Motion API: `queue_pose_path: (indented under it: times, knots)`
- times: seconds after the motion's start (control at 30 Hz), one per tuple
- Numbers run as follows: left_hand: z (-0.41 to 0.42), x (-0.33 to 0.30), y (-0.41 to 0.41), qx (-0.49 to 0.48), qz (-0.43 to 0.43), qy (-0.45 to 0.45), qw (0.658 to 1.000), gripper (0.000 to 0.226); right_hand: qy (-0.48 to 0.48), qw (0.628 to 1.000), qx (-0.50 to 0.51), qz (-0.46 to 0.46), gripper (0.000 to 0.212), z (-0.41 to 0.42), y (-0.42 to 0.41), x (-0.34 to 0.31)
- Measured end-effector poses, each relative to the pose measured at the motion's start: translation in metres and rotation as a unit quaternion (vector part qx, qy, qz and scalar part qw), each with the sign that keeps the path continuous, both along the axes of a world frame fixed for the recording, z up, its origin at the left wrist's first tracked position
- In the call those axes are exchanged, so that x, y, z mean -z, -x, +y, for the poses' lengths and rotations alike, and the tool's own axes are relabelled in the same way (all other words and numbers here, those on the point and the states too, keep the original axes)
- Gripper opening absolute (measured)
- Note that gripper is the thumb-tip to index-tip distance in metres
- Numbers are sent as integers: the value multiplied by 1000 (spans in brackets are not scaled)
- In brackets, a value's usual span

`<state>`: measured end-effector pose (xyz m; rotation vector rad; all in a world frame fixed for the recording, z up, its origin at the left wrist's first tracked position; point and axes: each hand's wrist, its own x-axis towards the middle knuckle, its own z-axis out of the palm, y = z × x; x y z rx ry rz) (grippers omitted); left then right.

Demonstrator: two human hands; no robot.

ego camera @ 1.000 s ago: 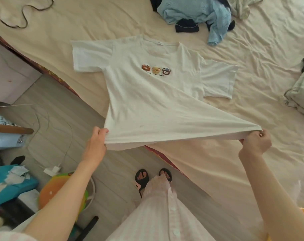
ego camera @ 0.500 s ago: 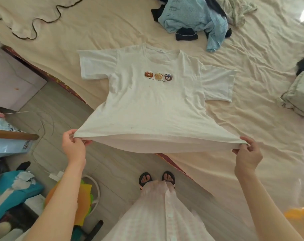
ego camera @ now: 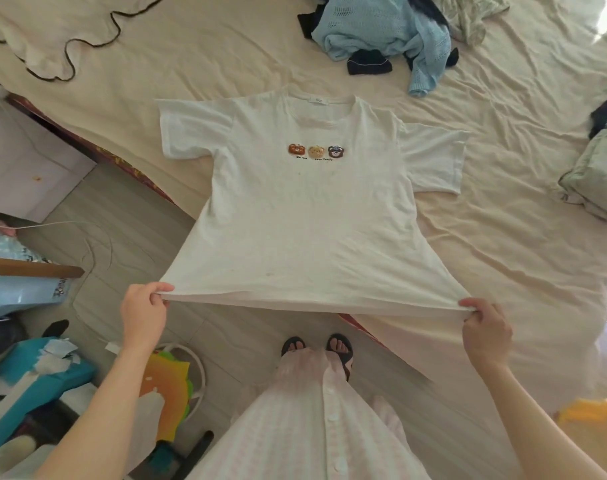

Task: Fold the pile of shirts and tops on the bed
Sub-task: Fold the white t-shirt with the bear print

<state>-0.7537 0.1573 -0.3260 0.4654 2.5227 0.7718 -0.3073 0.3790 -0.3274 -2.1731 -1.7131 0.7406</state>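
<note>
A white T-shirt (ego camera: 305,216) with three bear faces on the chest lies front-up across the corner of the bed (ego camera: 503,244), collar away from me. Its hem hangs past the bed edge, stretched taut in the air. My left hand (ego camera: 144,310) pinches the hem's left corner, and my right hand (ego camera: 484,325) pinches the right corner. Both sleeves are spread flat on the sheet. A pile of unfolded tops (ego camera: 392,32), with a light blue knit on it, lies at the far side of the bed.
A folded pale green garment (ego camera: 595,178) sits at the bed's right edge. A cream cloth with dark trim (ego camera: 52,39) lies at the far left. On the floor to my left are boxes and coloured clutter (ego camera: 35,375). A yellow object (ego camera: 593,431) sits at lower right.
Both hands pulled the hem wider and flatter. My left hand moved left along the hem to its corner, and the shirt now lies straighter and smoother on the bed.
</note>
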Motion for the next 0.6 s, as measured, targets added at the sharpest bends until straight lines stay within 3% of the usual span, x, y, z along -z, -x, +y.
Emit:
queue_pose_path:
  times: [0.1, 0.3, 0.43, 0.6]
  knots:
    - [-2, 4, 3, -34, -9, -17, 999, 36, 19, 997, 76, 13, 40, 12, 2, 3]
    - [-6, 19, -3, -52, -19, -8, 998, 37, 42, 993, 109, 27, 41, 10, 1, 8]
    - [-11, 37, -8, -63, -48, 15, 997, 44, 76, 970, 199, 118, 47, 6, 2, 26]
    - [-8, 47, -6, -37, -24, 25, 999, 41, 88, 981, 156, 75, 46, 8, 5, 42]
